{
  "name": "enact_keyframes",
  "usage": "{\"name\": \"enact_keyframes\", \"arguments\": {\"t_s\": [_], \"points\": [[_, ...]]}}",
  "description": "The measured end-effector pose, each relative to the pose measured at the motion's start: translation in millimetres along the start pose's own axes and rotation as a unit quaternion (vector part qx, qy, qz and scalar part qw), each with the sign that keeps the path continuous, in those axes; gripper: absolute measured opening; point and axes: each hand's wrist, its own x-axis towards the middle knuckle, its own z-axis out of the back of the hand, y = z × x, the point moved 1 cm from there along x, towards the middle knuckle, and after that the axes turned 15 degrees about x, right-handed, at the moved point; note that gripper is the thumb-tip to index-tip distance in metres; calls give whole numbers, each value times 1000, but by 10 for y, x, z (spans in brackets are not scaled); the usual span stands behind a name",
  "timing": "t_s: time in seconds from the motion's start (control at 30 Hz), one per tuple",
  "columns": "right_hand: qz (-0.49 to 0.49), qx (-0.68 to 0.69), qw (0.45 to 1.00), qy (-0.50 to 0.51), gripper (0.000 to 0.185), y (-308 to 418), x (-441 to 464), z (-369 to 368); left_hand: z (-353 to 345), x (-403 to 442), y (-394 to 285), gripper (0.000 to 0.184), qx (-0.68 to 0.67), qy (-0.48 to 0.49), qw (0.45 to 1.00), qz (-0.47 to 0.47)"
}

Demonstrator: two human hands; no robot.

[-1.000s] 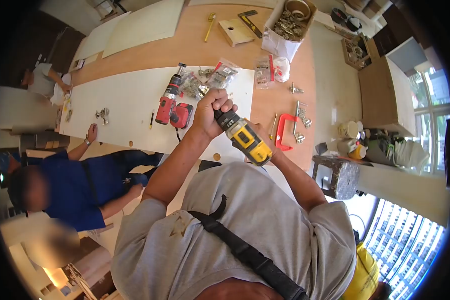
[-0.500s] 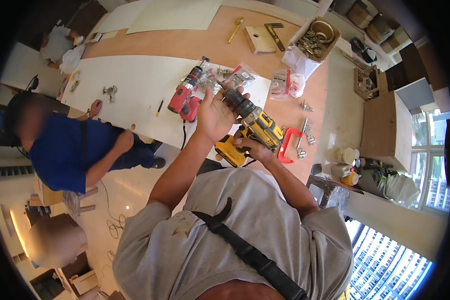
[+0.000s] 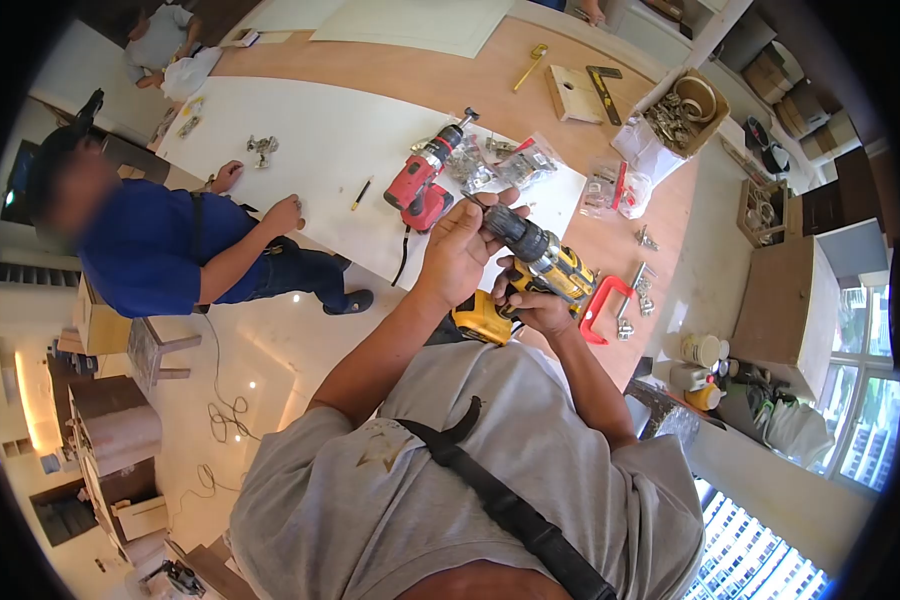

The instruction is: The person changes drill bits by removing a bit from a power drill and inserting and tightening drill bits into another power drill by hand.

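A yellow and black cordless drill [image 3: 560, 268] is held in front of my chest, its chuck pointing up and to the left. My right hand [image 3: 542, 308] is closed around the drill's grip, just above the yellow battery [image 3: 482, 320]. At the front of the chuck my left hand [image 3: 458, 250] pinches the thin dark drill bit [image 3: 470, 198], which the fingers partly hide. Beyond my left hand a red and black drill [image 3: 422, 185] stands on the white panel [image 3: 310, 130]. Bagged metal hinges [image 3: 525, 165] lie beside it.
A red clamp [image 3: 598, 312] and loose metal fittings [image 3: 646, 290] lie on the table's right side. Farther back are a box of hardware [image 3: 682, 120], a square [image 3: 604, 92] and a tape measure [image 3: 532, 66]. A co-worker in blue [image 3: 160, 245] stands at the left edge, near a pencil [image 3: 362, 193].
My left hand's fingers have closed at the chuck's tip, where the palm was open before. The view has turned, and the co-worker's hands have shifted slightly.
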Motion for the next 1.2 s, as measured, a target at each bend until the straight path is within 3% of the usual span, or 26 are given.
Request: {"name": "enact_keyframes", "arguments": {"t_s": [0.13, 0.53, 0.83, 1.2], "points": [[13, 44, 999, 24, 59, -49, 16, 67, -27, -21, -24, 22, 37, -3, 999, -22], [1, 164, 984, 72, 58, -11, 115, 9, -421, 96, -136, 30, 172, -96, 980, 2], [-25, 220, 966, 134, 55, 83, 178, -82, -578, 250, -302, 29, 238, -69, 969, 8], [-58, 262, 953, 139, 54, 128, 205, -102, -622, 404, -260, 20, 219, -96, 971, 4]]}}
